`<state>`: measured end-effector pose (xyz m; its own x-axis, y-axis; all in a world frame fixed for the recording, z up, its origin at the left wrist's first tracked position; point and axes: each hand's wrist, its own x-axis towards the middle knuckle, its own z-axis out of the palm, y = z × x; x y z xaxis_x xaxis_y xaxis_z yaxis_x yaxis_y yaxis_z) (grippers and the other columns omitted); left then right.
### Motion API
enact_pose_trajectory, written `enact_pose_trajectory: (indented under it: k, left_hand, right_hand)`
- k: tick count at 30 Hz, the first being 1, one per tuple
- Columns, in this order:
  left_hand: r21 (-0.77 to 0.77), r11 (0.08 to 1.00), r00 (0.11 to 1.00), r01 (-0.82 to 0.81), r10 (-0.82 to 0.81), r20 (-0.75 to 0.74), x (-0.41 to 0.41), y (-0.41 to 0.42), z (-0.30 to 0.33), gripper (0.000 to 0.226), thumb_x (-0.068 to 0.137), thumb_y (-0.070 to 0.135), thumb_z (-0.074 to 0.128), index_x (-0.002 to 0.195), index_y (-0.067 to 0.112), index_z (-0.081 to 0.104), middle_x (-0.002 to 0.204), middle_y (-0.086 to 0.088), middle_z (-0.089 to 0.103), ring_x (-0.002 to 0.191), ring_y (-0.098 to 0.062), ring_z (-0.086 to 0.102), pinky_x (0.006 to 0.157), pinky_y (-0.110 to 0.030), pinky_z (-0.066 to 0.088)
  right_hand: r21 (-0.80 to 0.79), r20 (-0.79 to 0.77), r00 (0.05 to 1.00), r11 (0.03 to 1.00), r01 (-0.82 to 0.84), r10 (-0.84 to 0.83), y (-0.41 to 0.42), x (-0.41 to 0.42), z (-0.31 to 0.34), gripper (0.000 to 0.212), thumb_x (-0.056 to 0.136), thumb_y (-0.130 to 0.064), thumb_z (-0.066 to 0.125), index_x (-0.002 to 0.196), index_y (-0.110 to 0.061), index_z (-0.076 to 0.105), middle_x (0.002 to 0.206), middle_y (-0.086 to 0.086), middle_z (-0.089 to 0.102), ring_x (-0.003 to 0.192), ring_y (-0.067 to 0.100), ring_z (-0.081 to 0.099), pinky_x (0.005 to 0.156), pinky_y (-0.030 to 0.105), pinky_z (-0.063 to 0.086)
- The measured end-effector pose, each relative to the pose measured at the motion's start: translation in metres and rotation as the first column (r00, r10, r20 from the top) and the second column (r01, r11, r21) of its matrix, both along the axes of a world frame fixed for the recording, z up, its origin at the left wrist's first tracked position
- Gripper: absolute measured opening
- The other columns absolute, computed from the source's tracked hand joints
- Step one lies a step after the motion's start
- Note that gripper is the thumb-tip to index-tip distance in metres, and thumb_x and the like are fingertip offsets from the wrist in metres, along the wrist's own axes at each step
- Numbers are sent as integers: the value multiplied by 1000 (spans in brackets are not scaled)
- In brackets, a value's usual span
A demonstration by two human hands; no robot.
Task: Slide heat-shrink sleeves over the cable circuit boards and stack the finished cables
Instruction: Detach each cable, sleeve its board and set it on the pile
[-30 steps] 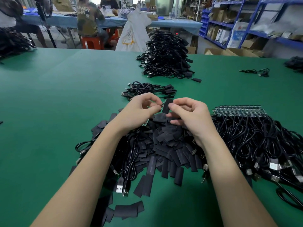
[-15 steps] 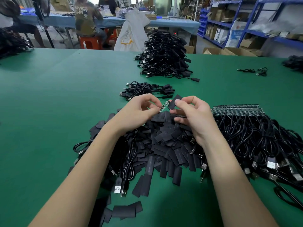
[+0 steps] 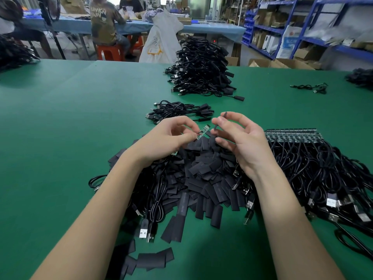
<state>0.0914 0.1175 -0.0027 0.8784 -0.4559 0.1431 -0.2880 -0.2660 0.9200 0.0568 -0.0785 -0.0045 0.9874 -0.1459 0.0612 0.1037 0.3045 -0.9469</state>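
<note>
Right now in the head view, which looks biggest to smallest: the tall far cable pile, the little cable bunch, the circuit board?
1. Tall far cable pile
2. Little cable bunch
3. Circuit board, held by the left hand

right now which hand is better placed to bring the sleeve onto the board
Right. The right hand pinches the sleeve edge-on just beside the board's free tip, while the left hand holds that board at its wire end, so it is better left steadying.

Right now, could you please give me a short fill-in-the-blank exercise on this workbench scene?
1. The left hand pinches a small green ____ board.
2. The right hand pinches a black heat-shrink ____, not yet on the board.
3. The table's cloth is ____.
4. The tall heap of black finished cables lies ____ from the person than the small one.

Missing: circuit; sleeve; green; farther
</note>
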Motion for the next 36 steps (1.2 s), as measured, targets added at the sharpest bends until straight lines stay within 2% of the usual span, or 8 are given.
enact_pose_trajectory:
  k: [5, 10, 14, 16, 19, 25, 30, 36]
  left_hand:
    - [-23, 999, 999, 27, -28, -41, 0, 1, 0, 6, 98, 9, 62, 100, 12, 67, 71, 3, 54, 63, -10, 48, 61, -19, 42]
    - [-25, 999, 997, 42, -43, -59, -1, 1, 1, 6, 98, 8, 62, 100, 11, 68, 69, 4, 54, 62, -10, 47, 61, -18, 42]
    - [-47, 998, 997, 46, -49, -63, -3, 2, 3, 6, 98, 7, 62, 101, 8, 67, 73, -7, 51, 63, -14, 45, 61, -21, 39]
    - [-59, 997, 997, 44, -48, -65, -3, 3, 4, 7, 98, 7, 62, 102, 8, 67, 76, -11, 49, 64, -15, 44, 61, -22, 38]
    - [-82, 995, 995, 51, -57, -76, -2, 3, 3, 7, 97, 8, 63, 101, 10, 68, 77, -12, 52, 63, -14, 45, 60, -22, 39]
    - [-173, 982, 985, 75, -100, -138, 0, 4, 0, 13, 85, 22, 67, 97, 17, 71, 79, -12, 55, 67, -18, 45, 61, -27, 36]
    - [-216, 970, 982, 111, -141, -129, 1, 5, -2, 12, 87, 18, 66, 97, 15, 70, 71, 0, 56, 63, -13, 45, 60, -24, 35]
    - [-215, 968, 979, 130, -159, -125, 0, 5, -3, 9, 86, 17, 68, 94, 17, 73, 79, -8, 53, 63, -12, 43, 59, -22, 35]
  right_hand:
    - [53, 10, 1000, 999, 1, -2, 0, -2, 2, 43, 65, -29, 84, 103, -11, 76, 100, 6, 79, 90, 15, 75, 67, 19, 57]
    - [78, 44, 999, 997, 29, -32, 6, 0, 1, 41, 67, -26, 83, 103, -7, 76, 98, 6, 79, 91, 11, 75, 68, 19, 57]
    - [91, 40, 998, 995, 39, -43, 8, 1, -1, 34, 75, -17, 82, 104, -2, 75, 97, 7, 79, 89, 11, 75, 68, 18, 58]
    - [107, 42, 998, 994, 32, -37, 9, 0, -1, 27, 76, -14, 81, 100, -4, 76, 97, 8, 79, 89, 12, 75, 69, 18, 58]
    - [133, 65, 997, 991, 22, -31, 10, 0, 0, 33, 67, -20, 82, 97, -8, 77, 98, 8, 79, 89, 12, 74, 72, 18, 58]
    - [154, 135, 991, 988, 4, -25, 16, -2, 0, 28, 65, -23, 83, 91, -13, 79, 93, 7, 79, 87, 13, 74, 76, 18, 57]
    - [164, 106, 992, 983, -83, 66, 11, -3, 1, 20, 71, -20, 79, 91, -14, 80, 97, 7, 79, 92, 11, 74, 77, 18, 57]
    - [211, 32, 985, 962, -172, 169, 3, -6, 3, 19, 75, -18, 75, 93, -13, 78, 100, 8, 78, 94, 12, 74, 78, 19, 57]
